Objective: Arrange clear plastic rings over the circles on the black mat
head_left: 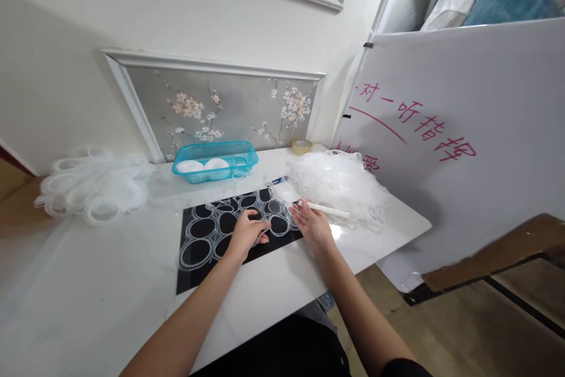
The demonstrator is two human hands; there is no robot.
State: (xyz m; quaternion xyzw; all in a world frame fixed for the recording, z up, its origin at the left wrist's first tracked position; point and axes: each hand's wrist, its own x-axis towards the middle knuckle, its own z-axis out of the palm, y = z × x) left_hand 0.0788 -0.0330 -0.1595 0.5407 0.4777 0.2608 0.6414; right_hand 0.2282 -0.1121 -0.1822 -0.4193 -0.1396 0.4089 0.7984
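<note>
My left hand (pixel 249 234) is over the black mat (pixel 276 243), its fingers bent in a closed pinch. Whatever lies between those fingertips is too small to make out. To its right, my right hand (pixel 312 228) is turned partly palm up at the mat's right end, with its fingers closed around a slim white stick-like tool (pixel 329 209) that points to the right. Several thin clear plastic rings (pixel 195 254) lie in rows on the mat. A tangle of clear strands and rings sits just beyond my right hand.
A big heap of clear plastic rings (pixel 338 180) stands at the right, another ring pile (pixel 103 189) at the far left. Behind the mat are a blue plastic basket (pixel 216 176) with white round things and a tape roll (pixel 302 146). A whiteboard (pixel 463 200) stands beyond the table's right edge.
</note>
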